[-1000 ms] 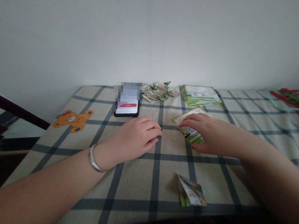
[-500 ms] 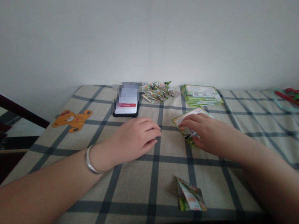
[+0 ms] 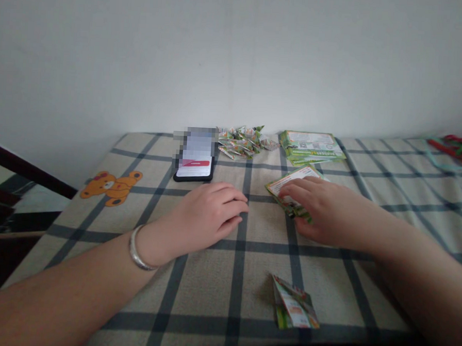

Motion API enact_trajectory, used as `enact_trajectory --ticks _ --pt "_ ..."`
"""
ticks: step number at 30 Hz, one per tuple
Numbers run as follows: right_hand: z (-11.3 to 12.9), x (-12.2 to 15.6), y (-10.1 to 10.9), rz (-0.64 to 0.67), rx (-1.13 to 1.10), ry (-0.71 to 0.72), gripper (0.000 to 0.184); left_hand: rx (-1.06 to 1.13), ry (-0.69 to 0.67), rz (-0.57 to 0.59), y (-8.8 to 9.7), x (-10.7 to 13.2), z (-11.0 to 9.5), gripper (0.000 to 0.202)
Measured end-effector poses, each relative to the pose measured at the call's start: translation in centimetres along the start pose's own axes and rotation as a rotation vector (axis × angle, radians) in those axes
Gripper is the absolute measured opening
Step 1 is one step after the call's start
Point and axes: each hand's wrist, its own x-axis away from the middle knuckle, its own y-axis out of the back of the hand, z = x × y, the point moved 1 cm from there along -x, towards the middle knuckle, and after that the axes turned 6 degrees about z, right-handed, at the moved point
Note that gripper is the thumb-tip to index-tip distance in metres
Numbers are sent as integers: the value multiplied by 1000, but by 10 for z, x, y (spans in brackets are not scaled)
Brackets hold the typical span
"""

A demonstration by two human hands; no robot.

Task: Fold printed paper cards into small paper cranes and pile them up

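My right hand point(image 3: 322, 209) lies on a green and white printed paper card point(image 3: 288, 182) on the checked tablecloth point(image 3: 218, 275), fingers on top and thumb at its near edge, lifting that edge slightly. My left hand point(image 3: 209, 213) rests palm down on the cloth to the card's left, fingers loosely curled and holding nothing; a silver bangle point(image 3: 137, 248) is on its wrist. A folded paper piece point(image 3: 293, 309) lies near the front edge, apart from both hands.
A phone point(image 3: 195, 158) with a lit screen lies behind my left hand. A heap of several folded paper pieces point(image 3: 242, 140) and a stack of flat cards point(image 3: 312, 146) sit by the wall. Red and green strips point(image 3: 455, 148) lie far right. A bear print point(image 3: 110, 185) marks the cloth.
My right hand has drawn the card a little toward me and its near edge has lifted. My left hand has barely moved.
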Motion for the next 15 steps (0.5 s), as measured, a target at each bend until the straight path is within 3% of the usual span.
enact_trajectory --ticks 5,11,15 --pt "-1 1 -3 -9 40 -23 42 -1 -6 -2 1 1 0 17" --pt "0 -4 -3 -2 73 -69 11 -17 -19 -16 0 2 0 17" --pt "10 -6 -1 -38 60 -26 9 -27 29 -20 0 1 -2 23"
